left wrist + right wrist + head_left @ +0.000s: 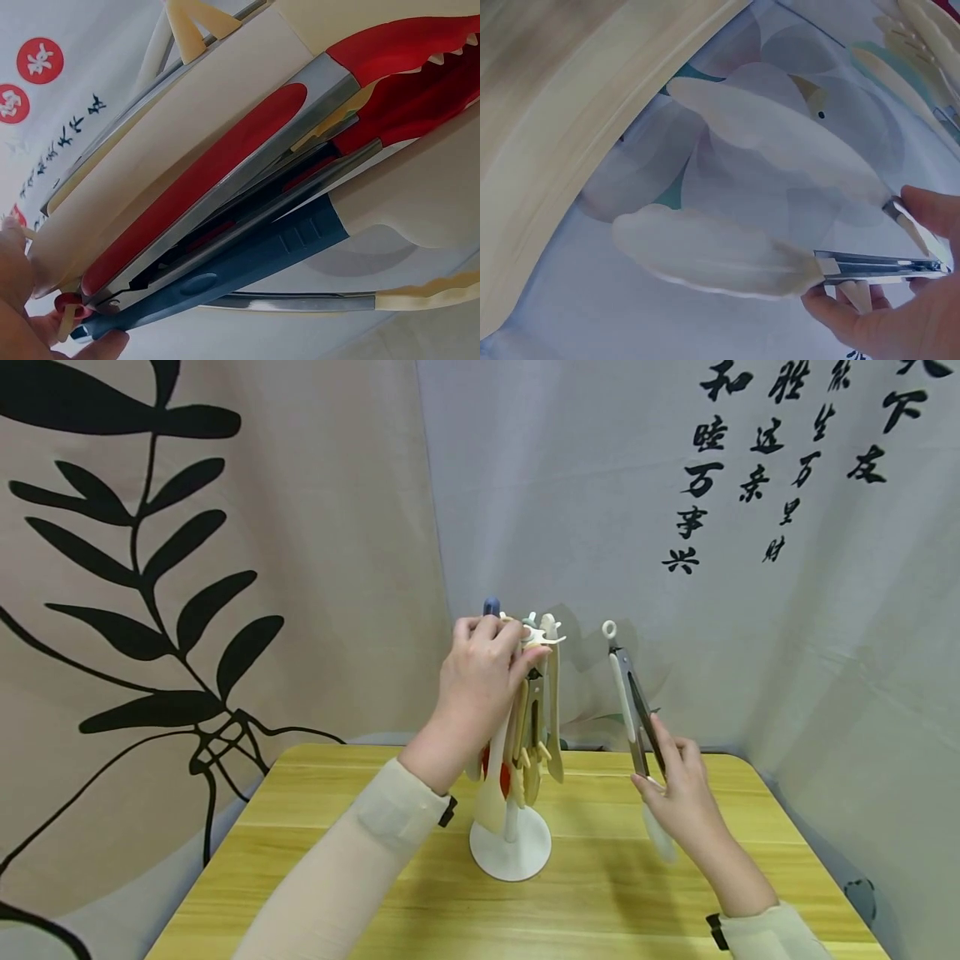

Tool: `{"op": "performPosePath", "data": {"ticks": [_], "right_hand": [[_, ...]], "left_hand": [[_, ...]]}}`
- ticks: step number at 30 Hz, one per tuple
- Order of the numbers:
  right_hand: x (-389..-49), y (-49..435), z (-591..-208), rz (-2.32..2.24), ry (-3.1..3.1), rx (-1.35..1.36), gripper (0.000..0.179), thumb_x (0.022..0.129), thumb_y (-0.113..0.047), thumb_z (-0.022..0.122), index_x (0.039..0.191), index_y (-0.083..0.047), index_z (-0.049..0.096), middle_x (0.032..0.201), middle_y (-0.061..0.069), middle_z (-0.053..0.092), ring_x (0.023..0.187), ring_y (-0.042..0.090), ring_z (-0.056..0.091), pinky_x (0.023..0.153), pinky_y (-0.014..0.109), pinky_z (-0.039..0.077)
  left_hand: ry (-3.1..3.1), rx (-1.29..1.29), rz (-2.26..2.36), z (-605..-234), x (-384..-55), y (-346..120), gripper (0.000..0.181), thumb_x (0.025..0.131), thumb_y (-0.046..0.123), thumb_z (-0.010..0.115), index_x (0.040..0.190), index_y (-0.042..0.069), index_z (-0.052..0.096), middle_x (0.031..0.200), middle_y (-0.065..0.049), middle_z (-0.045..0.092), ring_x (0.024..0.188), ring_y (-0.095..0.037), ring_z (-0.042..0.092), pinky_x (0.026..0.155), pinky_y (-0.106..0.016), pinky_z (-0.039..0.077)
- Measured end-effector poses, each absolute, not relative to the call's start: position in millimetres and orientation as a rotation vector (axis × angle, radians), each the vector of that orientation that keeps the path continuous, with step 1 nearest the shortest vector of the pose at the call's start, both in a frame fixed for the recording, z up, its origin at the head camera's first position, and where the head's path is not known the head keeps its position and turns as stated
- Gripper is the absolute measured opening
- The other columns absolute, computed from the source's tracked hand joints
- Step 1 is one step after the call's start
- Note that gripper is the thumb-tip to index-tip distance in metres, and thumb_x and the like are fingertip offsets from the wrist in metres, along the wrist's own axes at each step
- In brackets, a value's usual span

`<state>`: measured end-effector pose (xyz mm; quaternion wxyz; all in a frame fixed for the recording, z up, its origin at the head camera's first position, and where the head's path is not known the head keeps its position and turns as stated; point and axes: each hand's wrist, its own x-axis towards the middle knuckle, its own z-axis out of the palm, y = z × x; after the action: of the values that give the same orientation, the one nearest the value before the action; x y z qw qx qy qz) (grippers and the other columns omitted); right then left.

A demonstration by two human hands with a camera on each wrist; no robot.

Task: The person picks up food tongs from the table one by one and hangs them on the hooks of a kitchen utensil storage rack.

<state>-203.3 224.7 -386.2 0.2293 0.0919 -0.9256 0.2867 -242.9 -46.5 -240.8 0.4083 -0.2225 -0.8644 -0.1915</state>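
Note:
My left hand [483,668] grips the top of a white utensil stand [512,856], its fingers curled over the hooks. Hung around the stand are several kitchen utensils, mostly cream coloured. The left wrist view shows red tongs [199,184] and a blue handle [225,274] close to the fingertips. To the right of the stand, my right hand [684,793] holds metal tongs [637,710] low on their arms, ring end up. Their pale scalloped tips [720,255] point down and stand apart in the right wrist view.
Both hands work above a wooden table [360,835] with rounded far corners. Behind it hangs a pale cloth [337,527] printed with black leaves and writing. More utensils [911,64] on the stand show at the top right of the right wrist view.

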Motion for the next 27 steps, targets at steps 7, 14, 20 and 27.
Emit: {"op": "performPosePath", "data": {"ticks": [7, 14, 20, 27], "right_hand": [[-205, 218, -384, 0.821, -2.542, 0.256, 0.094, 0.084, -0.011, 0.071, 0.153, -0.031, 0.011, 0.121, 0.024, 0.037, 0.090, 0.027, 0.041, 0.066, 0.038, 0.040], [-205, 211, -380, 0.850, -2.533, 0.261, 0.092, 0.085, -0.012, 0.070, 0.153, -0.031, 0.010, 0.126, 0.023, 0.035, 0.098, 0.030, 0.041, 0.066, 0.039, 0.041], [-203, 205, -377, 0.884, -2.511, 0.288, 0.093, 0.085, -0.009, 0.070, 0.153, -0.030, 0.011, 0.128, 0.022, 0.035, 0.104, 0.032, 0.041, 0.071, 0.043, 0.042], [-204, 201, -376, 0.881, -2.469, 0.320, 0.093, 0.083, -0.008, 0.072, 0.153, -0.029, 0.013, 0.126, 0.020, 0.036, 0.096, 0.026, 0.042, 0.065, 0.033, 0.042]], "left_hand": [[-2.165, -0.557, -0.471, -241, -243, -46, 0.036, 0.088, 0.050, 0.055, 0.095, 0.015, 0.062, 0.101, -0.004, 0.062, 0.099, -0.029, 0.051, 0.065, -0.034, 0.057], [-2.160, -0.544, -0.469, -242, -243, -44, 0.037, 0.087, 0.050, 0.055, 0.094, 0.015, 0.062, 0.101, -0.004, 0.062, 0.098, -0.029, 0.051, 0.064, -0.034, 0.057], [-2.163, -0.507, -0.468, -242, -241, -40, 0.037, 0.088, 0.051, 0.054, 0.091, 0.014, 0.061, 0.102, -0.004, 0.062, 0.099, -0.030, 0.051, 0.062, -0.035, 0.057], [-2.180, -0.448, -0.411, -242, -240, -34, 0.041, 0.089, 0.053, 0.050, 0.094, 0.014, 0.061, 0.101, -0.004, 0.061, 0.101, -0.031, 0.051, 0.061, -0.036, 0.057]]}}
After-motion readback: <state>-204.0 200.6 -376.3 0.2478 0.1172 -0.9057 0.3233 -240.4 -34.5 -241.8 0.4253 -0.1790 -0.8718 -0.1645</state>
